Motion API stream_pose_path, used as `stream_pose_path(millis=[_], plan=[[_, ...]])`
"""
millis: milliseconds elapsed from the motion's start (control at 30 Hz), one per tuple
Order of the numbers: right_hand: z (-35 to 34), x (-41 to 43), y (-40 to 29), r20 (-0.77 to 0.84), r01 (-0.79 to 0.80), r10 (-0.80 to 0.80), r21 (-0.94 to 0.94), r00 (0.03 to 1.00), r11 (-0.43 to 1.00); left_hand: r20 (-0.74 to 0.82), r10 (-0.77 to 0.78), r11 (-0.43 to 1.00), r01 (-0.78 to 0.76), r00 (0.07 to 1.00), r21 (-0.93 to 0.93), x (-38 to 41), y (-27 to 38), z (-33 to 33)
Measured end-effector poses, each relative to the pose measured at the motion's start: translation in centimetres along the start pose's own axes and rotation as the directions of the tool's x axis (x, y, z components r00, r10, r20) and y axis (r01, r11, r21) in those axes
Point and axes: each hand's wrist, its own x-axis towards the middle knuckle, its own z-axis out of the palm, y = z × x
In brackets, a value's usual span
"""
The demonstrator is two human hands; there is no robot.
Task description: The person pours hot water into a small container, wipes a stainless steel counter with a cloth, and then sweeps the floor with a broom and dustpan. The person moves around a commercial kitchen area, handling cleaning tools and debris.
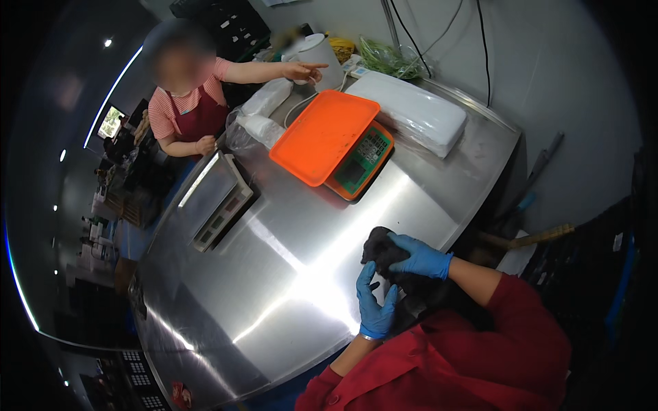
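Observation:
A soft-looking black thing point(379, 244), perhaps a small dark animal, is at the near edge of a stainless steel table point(288, 231). Its outline merges with dark shapes in front of my body, so I cannot tell exactly what it is. My right hand point(422, 258), in a blue disposable glove, grips it from the right with the fingers spread over it. Gloved in the same blue, my left hand point(376, 303) is at its left side. Thumb and fingers there are apart, with a fingertip close to or touching the black surface.
An orange weighing scale point(326, 136) stands mid-table. Left of it lies a grey scale point(221, 205). Behind are a plastic-wrapped white stack point(411, 110), bagged greens point(388, 56) and a white bucket point(318, 56). Across the table, a person in a red apron point(198, 115) points with an outstretched arm.

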Motion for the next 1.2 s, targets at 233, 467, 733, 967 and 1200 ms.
stream_pose_path(millis=[233, 467, 733, 967, 1200], plan=[[-11.8, 8.2, -1.9, -0.534, -0.069, -0.210, -0.456, 0.819, 0.887, 0.036, 0.090, 0.952, -0.097, 0.995, 0.291, -0.6, -1.3, -2.2], [-18.0, 14.5, -0.4, -0.680, -0.598, -0.037, -0.667, 0.732, 0.445, 0.104, 0.089, 0.896, -0.126, 0.991, 0.426, -2.3, -2.1, -2.2], [-20.7, 17.5, 5.1, -0.715, -0.647, -0.202, -0.694, 0.669, 0.315, 0.055, 0.084, 0.860, -0.101, 0.995, 0.500, -4.6, -3.9, -3.6], [-30.2, 15.9, 11.5, -0.650, -0.596, -0.531, -0.744, 0.544, 0.300, 0.053, 0.112, 0.829, -0.123, 0.992, 0.545, -5.8, -5.9, -4.2], [-36.3, 11.4, 10.1, -0.954, -0.635, -0.057, -0.240, 0.294, 0.734, 0.026, 0.155, 0.837, -0.145, 0.988, 0.527, -5.6, -5.9, -4.3]])
